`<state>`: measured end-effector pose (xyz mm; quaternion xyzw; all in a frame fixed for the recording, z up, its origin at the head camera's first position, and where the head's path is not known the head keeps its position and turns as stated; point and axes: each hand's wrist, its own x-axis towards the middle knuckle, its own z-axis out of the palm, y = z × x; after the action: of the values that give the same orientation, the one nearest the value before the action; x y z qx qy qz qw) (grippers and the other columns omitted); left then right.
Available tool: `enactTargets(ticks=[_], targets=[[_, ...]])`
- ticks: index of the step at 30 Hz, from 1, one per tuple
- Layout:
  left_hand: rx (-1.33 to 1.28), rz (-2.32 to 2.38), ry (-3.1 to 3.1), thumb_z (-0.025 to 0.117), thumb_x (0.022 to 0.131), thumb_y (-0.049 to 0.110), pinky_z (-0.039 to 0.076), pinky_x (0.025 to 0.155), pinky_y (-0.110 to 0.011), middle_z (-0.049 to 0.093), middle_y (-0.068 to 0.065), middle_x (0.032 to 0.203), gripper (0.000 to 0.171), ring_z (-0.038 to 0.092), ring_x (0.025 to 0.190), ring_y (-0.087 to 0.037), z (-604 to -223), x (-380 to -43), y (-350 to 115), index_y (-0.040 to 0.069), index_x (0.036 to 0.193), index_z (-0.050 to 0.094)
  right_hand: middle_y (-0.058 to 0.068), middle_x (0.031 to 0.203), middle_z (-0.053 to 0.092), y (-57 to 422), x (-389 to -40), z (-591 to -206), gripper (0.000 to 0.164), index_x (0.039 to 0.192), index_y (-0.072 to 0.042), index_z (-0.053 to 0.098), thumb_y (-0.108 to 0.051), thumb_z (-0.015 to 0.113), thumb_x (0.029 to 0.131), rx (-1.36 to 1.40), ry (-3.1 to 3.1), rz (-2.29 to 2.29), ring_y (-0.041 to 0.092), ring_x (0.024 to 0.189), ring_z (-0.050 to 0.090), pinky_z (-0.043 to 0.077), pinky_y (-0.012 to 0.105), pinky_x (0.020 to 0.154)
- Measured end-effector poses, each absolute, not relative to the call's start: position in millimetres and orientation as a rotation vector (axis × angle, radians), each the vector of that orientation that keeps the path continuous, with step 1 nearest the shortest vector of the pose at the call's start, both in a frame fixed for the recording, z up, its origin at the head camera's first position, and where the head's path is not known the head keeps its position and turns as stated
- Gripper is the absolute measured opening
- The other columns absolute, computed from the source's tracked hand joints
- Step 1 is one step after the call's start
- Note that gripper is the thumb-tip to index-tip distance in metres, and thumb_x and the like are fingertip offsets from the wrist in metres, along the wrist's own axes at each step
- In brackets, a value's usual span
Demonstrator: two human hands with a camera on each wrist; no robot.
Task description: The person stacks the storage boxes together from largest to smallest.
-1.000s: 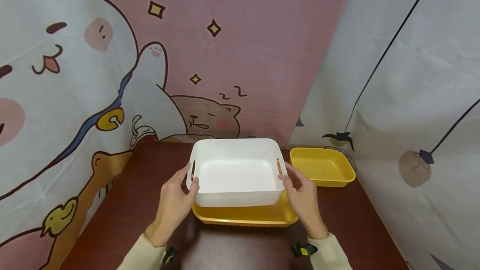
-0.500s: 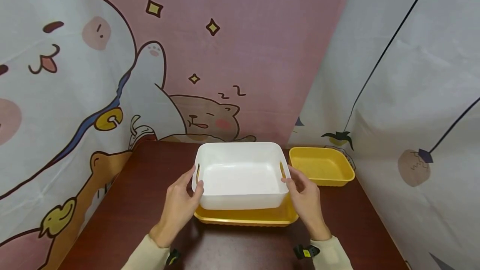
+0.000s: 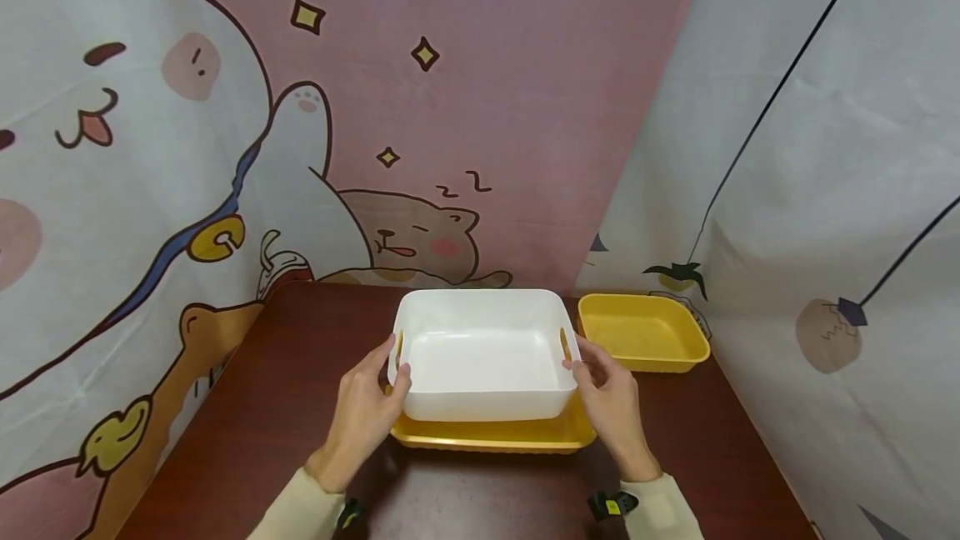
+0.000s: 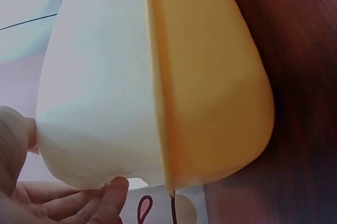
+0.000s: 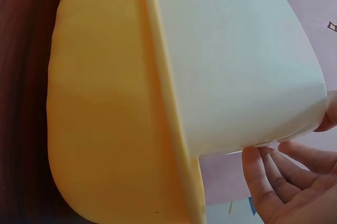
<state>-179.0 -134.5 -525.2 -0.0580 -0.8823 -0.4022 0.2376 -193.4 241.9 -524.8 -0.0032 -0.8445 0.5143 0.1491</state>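
Note:
A white plastic bin (image 3: pixel 486 361) with slot handles at both ends sits between my hands. My left hand (image 3: pixel 366 407) grips its left end, thumb at the rim and fingers by the slot. At the right end my right hand (image 3: pixel 613 405) holds the rim beside the other slot. Below the white bin, a larger yellow bin (image 3: pixel 491 434) stands on the table, mostly covered. Both wrist views show the lower part of the white bin (image 5: pixel 242 71) behind the rim of the yellow bin (image 4: pixel 216 76); how deep it reaches inside is hidden.
A second yellow bin (image 3: pixel 643 330) stands at the back right of the dark brown table (image 3: pixel 247 432). A printed cartoon cloth (image 3: pixel 510 107) hangs behind the table and along its sides.
The white bin has shifted a little to the right and down toward the larger yellow bin. Both hands have kept their grip; the left moved right with it.

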Motion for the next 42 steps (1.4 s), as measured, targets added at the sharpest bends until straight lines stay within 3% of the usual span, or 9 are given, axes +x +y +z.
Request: enactTargets(ticks=[5, 7, 14, 21, 23, 26, 29, 33, 42], targets=[[-0.158, -1.116, -2.433, 0.082, 0.105, 0.014, 0.062, 0.117, -0.062, 0.073, -0.027, 0.157, 0.058, 0.076, 0.141, -0.044, -530, -181, -135, -0.008, 0.157, 0.068, 0.017, 0.144, 0.083, 243, -196, -529, 0.043, 0.160, -0.013, 0.071, -0.018, 0.069, 0.118, -0.017, -2.433, 1.486, 0.034, 0.120, 0.084, 0.053, 0.004, 0.097], [-0.157, -1.120, -2.437, 0.082, 0.105, 0.014, 0.060, 0.119, -0.062, 0.073, -0.028, 0.157, 0.058, 0.075, 0.143, -0.045, -532, -182, -135, -0.008, 0.157, 0.068, 0.017, 0.143, 0.084, 243, -196, -531, 0.043, 0.160, -0.012, 0.071, -0.018, 0.069, 0.117, -0.016, -2.437, 1.488, 0.034, 0.120, 0.084, 0.054, 0.004, 0.096], [-0.163, -1.107, -2.433, 0.083, 0.103, 0.011, 0.063, 0.116, -0.062, 0.075, -0.029, 0.154, 0.057, 0.077, 0.138, -0.046, -539, -183, -137, -0.010, 0.154, 0.069, 0.017, 0.142, 0.084, 242, -199, -538, 0.043, 0.160, -0.010, 0.071, -0.017, 0.070, 0.117, -0.015, -2.449, 1.487, 0.034, 0.119, 0.084, 0.054, 0.005, 0.095], [-0.179, -1.094, -2.447, 0.082, 0.104, 0.010, 0.066, 0.096, -0.053, 0.077, -0.027, 0.151, 0.058, 0.079, 0.104, -0.035, -541, -184, -136, -0.010, 0.156, 0.067, 0.017, 0.139, 0.085, 242, -200, -542, 0.043, 0.159, -0.010, 0.071, -0.017, 0.069, 0.117, -0.026, -2.469, 1.474, 0.035, 0.122, 0.084, 0.053, 0.005, 0.095], [-0.184, -1.084, -2.450, 0.082, 0.103, 0.011, 0.067, 0.098, -0.052, 0.077, -0.027, 0.151, 0.059, 0.080, 0.109, -0.035, -541, -184, -137, -0.010, 0.157, 0.067, 0.017, 0.138, 0.085, 242, -200, -544, 0.043, 0.160, -0.010, 0.070, -0.017, 0.068, 0.117, -0.033, -2.484, 1.472, 0.034, 0.123, 0.084, 0.053, 0.006, 0.096], [-0.195, -1.090, -2.442, 0.082, 0.103, 0.011, 0.067, 0.106, -0.057, 0.076, -0.028, 0.152, 0.059, 0.082, 0.121, -0.040, -541, -184, -138, -0.010, 0.157, 0.067, 0.017, 0.138, 0.085, 241, -200, -546, 0.044, 0.161, -0.009, 0.070, -0.016, 0.068, 0.117, -0.038, -2.497, 1.476, 0.035, 0.125, 0.084, 0.058, 0.012, 0.102], [-0.202, -1.084, -2.432, 0.083, 0.102, 0.011, 0.063, 0.115, -0.062, 0.074, -0.030, 0.154, 0.059, 0.077, 0.139, -0.046, -541, -184, -140, -0.011, 0.155, 0.067, 0.018, 0.140, 0.084, 240, -201, -548, 0.044, 0.161, -0.008, 0.069, -0.015, 0.068, 0.117, -0.026, -2.498, 1.486, 0.036, 0.127, 0.084, 0.064, 0.027, 0.109], [-0.208, -1.062, -2.430, 0.082, 0.103, 0.009, 0.062, 0.116, -0.063, 0.074, -0.031, 0.154, 0.058, 0.076, 0.140, -0.048, -543, -185, -141, -0.012, 0.155, 0.067, 0.021, 0.145, 0.082, 237, -202, -551, 0.045, 0.162, -0.007, 0.068, -0.014, 0.068, 0.118, -0.010, -2.496, 1.503, 0.036, 0.127, 0.084, 0.067, 0.044, 0.112], [-0.202, -1.034, -2.461, 0.081, 0.104, 0.008, 0.061, 0.117, -0.062, 0.072, -0.030, 0.158, 0.059, 0.074, 0.143, -0.047, -543, -184, -143, -0.011, 0.158, 0.065, 0.020, 0.150, 0.079, 235, -201, -551, 0.045, 0.163, -0.010, 0.067, -0.017, 0.068, 0.118, -0.025, -2.520, 1.525, 0.035, 0.129, 0.083, 0.064, 0.050, 0.115]])
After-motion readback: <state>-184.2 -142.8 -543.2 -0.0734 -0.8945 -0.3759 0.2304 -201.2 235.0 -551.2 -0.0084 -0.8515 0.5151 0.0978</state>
